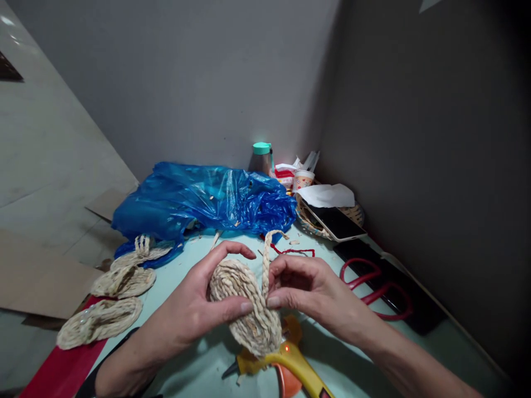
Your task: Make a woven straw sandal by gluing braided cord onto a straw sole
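A coiled sole of braided straw [243, 293] is held up over the table, its braid running in long oval rounds. My left hand [203, 293] is closed around its left side, thumb across the face and index finger arched over the top. With thumb and fingertips my right hand [298, 282] pinches the straw braid [266, 265] at the sole's right edge. The free tail of that braid sticks up and bends right at its tip. Below the sole lies a yellow glue gun [305, 367] with a small red light, partly hidden, beside an orange round object [289, 381].
Several straw slippers [99, 320] lie at the left. A blue plastic bag [199, 199] spreads along the back. To the right are red-handled scissors [385, 301], a phone [338, 221] on a woven basket [309, 221], a paper cup [303, 179] and a teal-lidded bottle [261, 157]. Walls border the table.
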`<state>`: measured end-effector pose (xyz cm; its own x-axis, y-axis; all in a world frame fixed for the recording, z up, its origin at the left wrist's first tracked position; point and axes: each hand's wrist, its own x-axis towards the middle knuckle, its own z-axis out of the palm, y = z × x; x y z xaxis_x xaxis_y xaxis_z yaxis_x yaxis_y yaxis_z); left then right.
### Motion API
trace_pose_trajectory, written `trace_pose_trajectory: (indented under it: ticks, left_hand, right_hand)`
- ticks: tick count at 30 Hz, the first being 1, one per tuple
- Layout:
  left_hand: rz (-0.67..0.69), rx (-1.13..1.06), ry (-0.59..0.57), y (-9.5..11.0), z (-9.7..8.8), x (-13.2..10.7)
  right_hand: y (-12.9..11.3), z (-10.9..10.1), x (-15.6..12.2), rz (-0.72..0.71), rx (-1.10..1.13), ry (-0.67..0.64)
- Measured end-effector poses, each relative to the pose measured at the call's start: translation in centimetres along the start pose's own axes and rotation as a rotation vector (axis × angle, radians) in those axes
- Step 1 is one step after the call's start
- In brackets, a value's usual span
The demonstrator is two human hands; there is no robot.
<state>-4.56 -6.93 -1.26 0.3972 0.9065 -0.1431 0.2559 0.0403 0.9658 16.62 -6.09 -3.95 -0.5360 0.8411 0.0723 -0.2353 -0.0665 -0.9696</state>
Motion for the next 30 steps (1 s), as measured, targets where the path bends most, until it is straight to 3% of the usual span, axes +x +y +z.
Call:
trace_pose_trajectory:
  ticks: [16,30]
  left_hand:
    - [0.065,0.013,-0.032,-0.1,0.2,0.2]
    - [0.095,-0.013,-0.143,-1.0,0.0,0.4]
  right_hand:
    - [1.1,0.1,0.2,0.054,0.118,-0.004]
    - [1.5,0.9,0.7,0.162,0.176,-0.020]
